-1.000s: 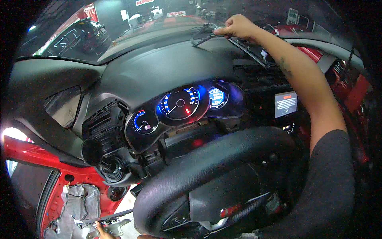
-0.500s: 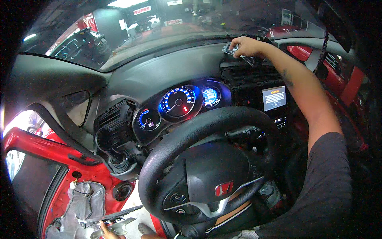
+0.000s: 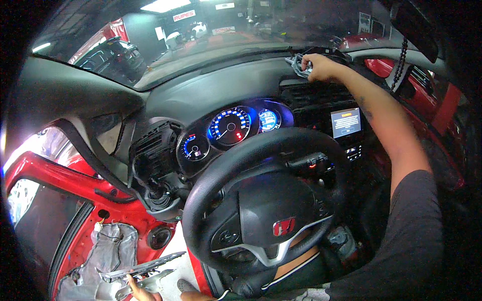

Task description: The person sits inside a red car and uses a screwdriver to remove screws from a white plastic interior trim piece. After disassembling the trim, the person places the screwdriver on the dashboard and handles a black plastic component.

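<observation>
Head view, right hand (image 3: 321, 66) outstretched atop dashboard (image 3: 241, 85), grip closed on crumpled cloth (image 3: 297, 64), left hand (image 3: 138, 290) holding trim strip (image 3: 143, 266).

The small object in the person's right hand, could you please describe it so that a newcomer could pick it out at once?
Start at the black steering wheel and go up past the blue-lit gauges to the grey dashboard top under the windscreen. There the right hand grips a small silvery-grey piece, too small to identify; it is the only pale, loose thing on that dark surface.

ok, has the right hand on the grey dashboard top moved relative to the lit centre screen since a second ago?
Yes. The right hand has pulled back from the windscreen base toward the person, and now rests on the dashboard top, nearer the lit centre screen, gripping a small crumpled grey item.
</observation>
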Action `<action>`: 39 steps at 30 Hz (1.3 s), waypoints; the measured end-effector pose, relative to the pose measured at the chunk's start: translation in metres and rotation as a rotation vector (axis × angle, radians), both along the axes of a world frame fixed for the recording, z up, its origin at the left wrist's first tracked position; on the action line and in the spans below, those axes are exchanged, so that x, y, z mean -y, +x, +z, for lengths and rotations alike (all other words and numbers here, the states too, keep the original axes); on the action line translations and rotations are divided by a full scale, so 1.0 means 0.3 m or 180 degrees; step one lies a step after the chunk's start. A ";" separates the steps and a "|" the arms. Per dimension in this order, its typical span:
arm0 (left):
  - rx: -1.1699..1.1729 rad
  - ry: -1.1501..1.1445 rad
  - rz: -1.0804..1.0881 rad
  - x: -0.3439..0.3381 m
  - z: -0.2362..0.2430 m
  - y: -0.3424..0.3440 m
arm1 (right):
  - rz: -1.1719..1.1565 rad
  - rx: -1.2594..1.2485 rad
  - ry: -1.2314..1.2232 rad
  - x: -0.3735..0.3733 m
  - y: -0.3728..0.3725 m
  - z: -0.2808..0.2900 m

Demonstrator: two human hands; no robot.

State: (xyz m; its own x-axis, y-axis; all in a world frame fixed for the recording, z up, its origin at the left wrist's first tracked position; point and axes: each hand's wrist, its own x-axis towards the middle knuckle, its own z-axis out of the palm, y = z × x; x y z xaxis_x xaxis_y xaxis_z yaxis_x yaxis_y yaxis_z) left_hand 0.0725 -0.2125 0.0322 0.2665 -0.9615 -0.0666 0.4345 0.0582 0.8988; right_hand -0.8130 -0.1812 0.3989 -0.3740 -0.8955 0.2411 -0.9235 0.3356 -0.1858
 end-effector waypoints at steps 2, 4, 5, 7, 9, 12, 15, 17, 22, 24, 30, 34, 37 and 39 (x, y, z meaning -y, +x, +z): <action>0.0026 0.0006 0.0222 -0.012 0.022 -0.034 | -0.0004 0.0096 -0.0069 -0.040 0.011 0.018; -0.0071 -0.0049 0.0274 -0.032 0.062 -0.062 | 0.0129 -0.0035 -0.0335 -0.099 0.014 0.041; -0.0138 -0.0044 0.0116 -0.042 0.056 -0.016 | 0.0124 0.0123 -0.0364 -0.123 0.038 0.056; -0.0402 -0.0162 0.0122 -0.051 0.036 0.009 | 0.0317 0.0878 -0.0693 -0.201 0.071 0.090; -0.0510 -0.0173 0.0068 -0.078 0.056 0.010 | 0.0534 0.1655 -0.0967 -0.283 0.108 0.095; -0.0639 -0.0115 -0.0063 -0.132 0.092 0.007 | 0.0876 0.2640 -0.1285 -0.443 0.266 0.105; -0.0687 -0.0123 0.0228 -0.183 0.084 0.087 | 0.1353 0.2967 -0.1563 -0.586 0.454 0.047; -0.0789 0.0025 0.0091 -0.193 0.097 0.081 | 0.1422 0.2824 -0.1966 -0.695 0.676 0.001; -0.0809 -0.0015 0.0043 -0.217 0.043 0.028 | 0.1902 0.1659 -0.2059 -0.903 1.040 -0.088; -0.0769 0.0086 0.0036 -0.250 0.098 -0.042 | 0.2224 0.1550 -0.1957 -0.919 1.186 -0.164; -0.1016 -0.0334 -0.0804 -0.315 0.118 -0.085 | 0.3372 0.2352 -0.0790 -0.701 1.589 -0.460; -0.0733 -0.0122 -0.1105 -0.368 0.111 -0.101 | 0.3297 0.1885 -0.0941 -0.580 1.781 -0.617; -0.0903 -0.0256 -0.1635 -0.388 0.153 -0.150 | 0.3086 0.1989 -0.0956 -0.510 1.850 -0.715; -0.1248 -0.0256 -0.1961 -0.403 0.134 -0.163 | 0.3159 0.1964 -0.0857 -0.481 1.871 -0.770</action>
State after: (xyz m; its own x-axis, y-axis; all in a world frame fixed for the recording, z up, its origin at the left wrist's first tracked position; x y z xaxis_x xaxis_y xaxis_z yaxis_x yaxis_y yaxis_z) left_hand 0.0237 -0.0917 0.0723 -0.3529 -0.9352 0.0310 0.6984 -0.2412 0.6739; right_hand -0.2518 -0.0369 0.1677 0.3328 -0.8070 0.4879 -0.4880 -0.5901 -0.6431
